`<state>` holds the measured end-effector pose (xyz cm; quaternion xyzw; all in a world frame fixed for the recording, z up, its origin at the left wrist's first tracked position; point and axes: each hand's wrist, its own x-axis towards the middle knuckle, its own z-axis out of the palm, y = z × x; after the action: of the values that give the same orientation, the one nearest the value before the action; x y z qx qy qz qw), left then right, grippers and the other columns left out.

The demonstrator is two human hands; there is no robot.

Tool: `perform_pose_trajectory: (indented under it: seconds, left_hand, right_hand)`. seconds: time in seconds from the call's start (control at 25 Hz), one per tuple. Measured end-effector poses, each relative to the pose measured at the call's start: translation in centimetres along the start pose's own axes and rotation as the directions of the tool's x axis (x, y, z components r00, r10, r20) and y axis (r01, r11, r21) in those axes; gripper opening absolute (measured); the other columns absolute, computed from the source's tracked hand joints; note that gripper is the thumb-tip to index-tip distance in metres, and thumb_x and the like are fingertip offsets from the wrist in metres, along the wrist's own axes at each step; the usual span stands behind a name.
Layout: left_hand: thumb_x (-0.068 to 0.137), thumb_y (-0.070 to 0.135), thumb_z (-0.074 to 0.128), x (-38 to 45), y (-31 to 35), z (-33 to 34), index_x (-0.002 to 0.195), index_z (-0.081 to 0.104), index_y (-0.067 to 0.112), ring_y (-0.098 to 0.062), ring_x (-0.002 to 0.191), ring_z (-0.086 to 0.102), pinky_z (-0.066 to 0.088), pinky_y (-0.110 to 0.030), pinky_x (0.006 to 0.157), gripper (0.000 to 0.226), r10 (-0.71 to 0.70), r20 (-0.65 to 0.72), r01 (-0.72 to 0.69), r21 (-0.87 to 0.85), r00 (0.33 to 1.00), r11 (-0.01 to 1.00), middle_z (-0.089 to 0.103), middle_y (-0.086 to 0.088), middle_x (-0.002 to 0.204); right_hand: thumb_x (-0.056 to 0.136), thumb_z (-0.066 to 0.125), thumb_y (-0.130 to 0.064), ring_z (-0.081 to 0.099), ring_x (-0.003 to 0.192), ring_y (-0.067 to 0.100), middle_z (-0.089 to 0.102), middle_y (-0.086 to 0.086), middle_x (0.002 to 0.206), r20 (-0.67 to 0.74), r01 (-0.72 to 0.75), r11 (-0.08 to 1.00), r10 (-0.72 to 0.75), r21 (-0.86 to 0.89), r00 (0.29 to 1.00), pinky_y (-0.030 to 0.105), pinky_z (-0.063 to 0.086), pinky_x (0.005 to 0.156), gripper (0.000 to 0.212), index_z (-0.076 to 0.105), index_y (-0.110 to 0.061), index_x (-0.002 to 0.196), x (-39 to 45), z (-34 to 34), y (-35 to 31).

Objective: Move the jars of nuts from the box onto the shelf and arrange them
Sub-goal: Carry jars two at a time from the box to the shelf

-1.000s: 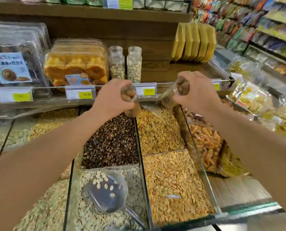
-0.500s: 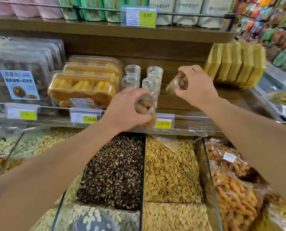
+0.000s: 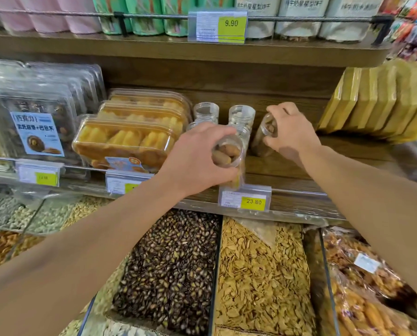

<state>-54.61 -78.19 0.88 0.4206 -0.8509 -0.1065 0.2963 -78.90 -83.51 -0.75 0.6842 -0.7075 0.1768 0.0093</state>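
Landmark: price tag marked 23.80 [image 3: 245, 198] on the front rail of the wooden shelf [image 3: 287, 166].

Left hand [image 3: 197, 157]: fingers curled around a clear jar of brown nuts [image 3: 228, 152], gripped near its top. Jar tilted, lid end toward the camera, base just above the tag and over the shelf's front edge.

Right hand [image 3: 288, 132]: fingers wrapped around a second jar [image 3: 264, 134], up and right of the tag, deeper on the shelf. Tilted; cannot tell whether its base touches the board.

Standing jars [image 3: 241, 115] behind the tag: at least three upright near the back panel, between the two hands, partly hidden.

Left of the tag: clear trays of yellow pastry [image 3: 129, 137], stacked. Far right: yellow packets [image 3: 377, 103] standing on edge. Below the tag: bin of dark striped seeds [image 3: 171, 267] beside bin of pale seeds [image 3: 260, 270].
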Motion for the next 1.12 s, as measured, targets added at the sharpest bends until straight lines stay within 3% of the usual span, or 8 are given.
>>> perform_pose_trajectory:
  seconds: [0.2, 0.36, 0.48, 0.64, 0.8, 0.96, 1.12]
  left_hand:
    - [0.068, 0.037, 0.079, 0.5, 1.1, 0.3, 0.131, 0.056, 0.026, -0.004, 0.111, 0.051, 0.036, -0.015, 0.09, 0.068, 0.026, -0.015, -0.026, -0.026, 1.0, 0.999, 0.058, 0.009, 0.122]
    - [0.068, 0.038, 0.073, 2.4, 3.2, 1.5, 0.132, 0.055, 0.027, -0.008, 0.111, 0.051, 0.037, -0.021, 0.09, 0.068, 0.082, 0.008, -0.082, 0.016, 0.997, 0.997, 0.057, 0.006, 0.123]
    - [0.068, 0.045, 0.067, 5.0, 4.5, 3.5, 0.13, 0.053, 0.029, -0.015, 0.112, 0.053, 0.045, -0.033, 0.091, 0.065, 0.138, 0.071, -0.147, 0.141, 0.988, 0.979, 0.059, 0.003, 0.123]
    - [0.07, 0.049, 0.065, 7.7, 4.2, 6.7, 0.115, 0.058, 0.031, -0.02, 0.101, 0.059, 0.043, -0.039, 0.087, 0.049, 0.123, 0.145, -0.171, 0.391, 0.982, 0.904, 0.064, 0.005, 0.106]
    - [0.078, 0.046, 0.064, 9.4, 3.3, 8.8, 0.126, 0.055, 0.032, -0.022, 0.113, 0.057, 0.035, -0.047, 0.101, 0.051, 0.012, 0.127, -0.061, 0.393, 0.992, 0.917, 0.064, 0.003, 0.122]
    - [0.082, 0.045, 0.063, 8.7, 3.0, 8.6, 0.13, 0.054, 0.03, -0.02, 0.125, 0.049, 0.023, -0.053, 0.111, 0.051, 0.027, 0.105, -0.064, 0.369, 0.994, 0.927, 0.057, 0.004, 0.134]
    - [0.084, 0.044, 0.06, 3.5, 3.1, 5.8, 0.135, 0.051, 0.025, -0.024, 0.127, 0.047, 0.032, -0.052, 0.109, 0.055, 0.072, 0.075, -0.092, 0.324, 0.995, 0.942, 0.054, -0.001, 0.138]
  right_hand:
    - [0.086, 0.065, -0.029, 0.04, 0.128, 0.029, 0.031, 0.001, 0.146, -0.018, -0.001, 1.0, 0.002, 0.027, 1.0, 0.042, 0.044, 0.098, 0.067, 0.034, -0.023, 0.145, -1.8, -0.5, 1.5]
    - [0.086, 0.067, -0.03, 0.04, 0.131, 0.027, 0.033, 0.002, 0.148, -0.02, -0.004, 1.0, 0.004, 0.008, 1.0, 0.039, 0.04, 0.104, 0.068, 0.035, -0.022, 0.146, -5.2, -0.9, 3.0]
    - [0.086, 0.067, -0.031, 0.036, 0.135, 0.023, 0.03, -0.003, 0.15, -0.006, -0.086, 0.996, 0.086, 0.007, 0.996, 0.037, 0.037, 0.106, 0.07, 0.034, -0.024, 0.147, -7.7, -1.7, 4.2]
    - [0.085, 0.068, -0.035, 0.035, 0.135, 0.023, 0.028, -0.003, 0.151, -0.003, -0.017, 1.0, 0.017, -0.007, 1.0, 0.037, 0.04, 0.102, 0.069, 0.037, -0.022, 0.145, -10.2, -1.9, 4.8]
    - [0.086, 0.067, -0.033, 0.032, 0.136, 0.023, 0.022, -0.002, 0.154, 0.005, 0.01, 1.0, -0.01, -0.01, 1.0, 0.037, 0.044, 0.099, 0.066, 0.037, -0.022, 0.144, -11.2, -1.7, 5.1]
    - [0.086, 0.067, -0.034, 0.029, 0.138, 0.022, 0.02, -0.002, 0.155, 0.016, 0.009, 1.0, -0.009, -0.028, 1.0, 0.038, 0.042, 0.103, 0.068, 0.035, -0.022, 0.146, -12.2, -2.1, 4.4]
    - [0.086, 0.067, -0.038, 0.027, 0.14, 0.023, 0.022, -0.002, 0.154, 0.04, 0.008, 0.999, -0.006, -0.037, 0.999, 0.039, 0.038, 0.108, 0.071, 0.033, -0.022, 0.147, -14.8, -2.7, 1.7]
